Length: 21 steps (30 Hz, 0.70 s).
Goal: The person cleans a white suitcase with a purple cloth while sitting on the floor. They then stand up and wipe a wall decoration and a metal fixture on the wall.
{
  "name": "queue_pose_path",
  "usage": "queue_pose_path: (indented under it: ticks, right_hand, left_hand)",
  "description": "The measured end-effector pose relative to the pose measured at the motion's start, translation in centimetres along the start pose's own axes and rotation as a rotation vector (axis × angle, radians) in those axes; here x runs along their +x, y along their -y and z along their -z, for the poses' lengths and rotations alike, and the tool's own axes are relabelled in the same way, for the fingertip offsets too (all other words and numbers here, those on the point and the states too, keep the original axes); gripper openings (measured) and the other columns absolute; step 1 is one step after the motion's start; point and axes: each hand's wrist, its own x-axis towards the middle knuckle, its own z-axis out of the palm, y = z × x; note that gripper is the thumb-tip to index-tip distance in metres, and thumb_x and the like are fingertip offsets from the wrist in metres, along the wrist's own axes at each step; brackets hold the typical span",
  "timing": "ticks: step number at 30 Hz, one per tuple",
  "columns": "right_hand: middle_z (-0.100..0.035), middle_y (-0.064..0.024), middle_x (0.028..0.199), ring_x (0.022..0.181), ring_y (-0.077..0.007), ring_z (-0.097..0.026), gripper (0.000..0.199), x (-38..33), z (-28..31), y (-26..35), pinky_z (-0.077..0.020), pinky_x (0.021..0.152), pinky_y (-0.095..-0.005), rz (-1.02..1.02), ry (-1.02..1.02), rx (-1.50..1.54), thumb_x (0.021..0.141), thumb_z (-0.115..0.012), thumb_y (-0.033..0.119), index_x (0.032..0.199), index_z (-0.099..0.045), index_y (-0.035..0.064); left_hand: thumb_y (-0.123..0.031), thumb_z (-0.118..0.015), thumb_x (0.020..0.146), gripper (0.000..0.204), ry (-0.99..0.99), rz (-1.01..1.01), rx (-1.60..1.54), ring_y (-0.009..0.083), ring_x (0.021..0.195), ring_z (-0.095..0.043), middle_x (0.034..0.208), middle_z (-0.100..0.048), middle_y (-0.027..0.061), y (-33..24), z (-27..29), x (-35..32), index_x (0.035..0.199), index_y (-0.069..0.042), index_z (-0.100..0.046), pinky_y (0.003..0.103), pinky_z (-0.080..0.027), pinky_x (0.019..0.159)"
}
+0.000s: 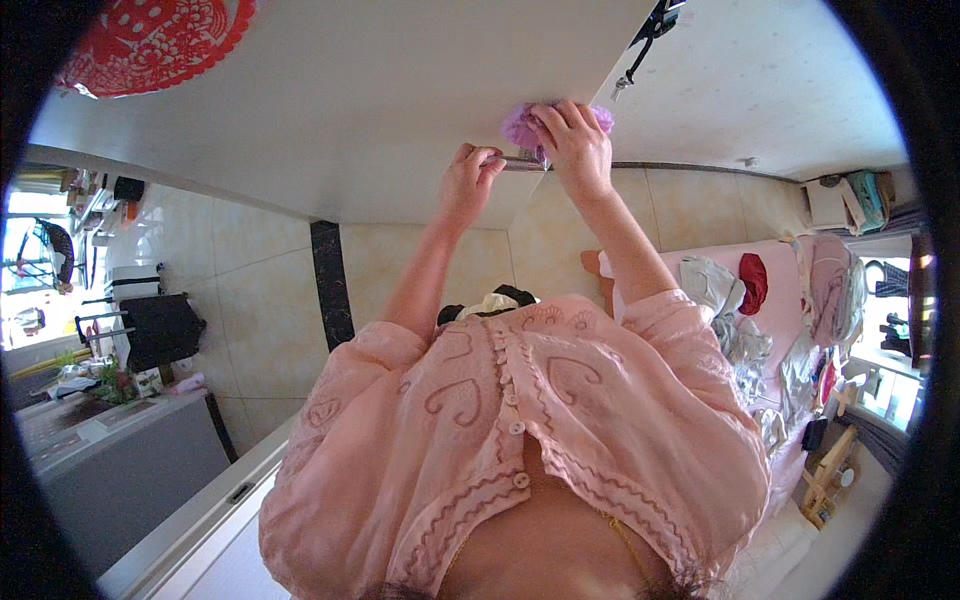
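Both hands are raised to the white panel (330, 110): a purple cloth (522, 125) is pressed under the right hand (572, 135), a thin rod (520, 164) pinched by the left hand (470, 178). Firm, even pressure is best kept.

A crumpled purple cloth (528, 124) is seen just above the centre of the frame, pressed flat against a white panel (350, 110) close to the panel's edge. The cloth is bunched into soft folds, and most of it is covered from the right, so only its left side and a small frill at the right show. Just below it, a thin silver metal piece (520, 163) is gripped, lying level along the panel's edge.
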Motion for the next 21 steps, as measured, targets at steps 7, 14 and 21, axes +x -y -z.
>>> queue_pose_path:
  ticks: [7,14,21]
  right_hand:
    - [-0.058,-0.0005,0.084,0.081,-0.0207,-0.059,0.011,-0.4,-2.1,0.4,-0.0505,0.067,-0.0318,-0.001,-0.097,0.045,0.076,-0.065,0.018,0.087,-0.064,0.0163]
    - [-0.061,-0.0112,0.088,0.075,-0.0287,-0.061,0.013,-2.4,-0.1,-1.6,-0.0499,0.063,-0.0344,-0.466,-0.148,0.459,0.078,-0.065,0.009,0.09,-0.063,0.006]
    - [-0.055,-0.0132,0.105,0.103,-0.0338,-0.048,0.018,-6.5,-4.5,1.5,-0.0379,0.09,-0.0422,-0.385,-0.058,0.377,0.075,-0.065,0.007,0.092,-0.062,0.008]
  left_hand:
    - [-0.03,-0.058,0.088,0.026,0.114,0.049,0.05,0.0253,0.08,-0.063,0.095,-0.061,0.0105,-0.5,1.5,0.7,0.101,-0.008,-0.063,0.037,-0.049,0.068]
    - [-0.032,-0.059,0.086,0.025,0.11,0.032,0.057,0.0237,0.076,-0.063,0.096,-0.062,0.0081,-0.3,1.2,1.0,0.1,-0.011,-0.064,0.036,-0.049,0.067]
    - [-0.03,-0.06,0.085,0.022,0.072,0.032,0.051,0.0246,0.077,-0.065,0.096,-0.062,0.0088,-0.9,1.3,0.4,0.095,-0.011,-0.066,0.037,-0.05,0.066]
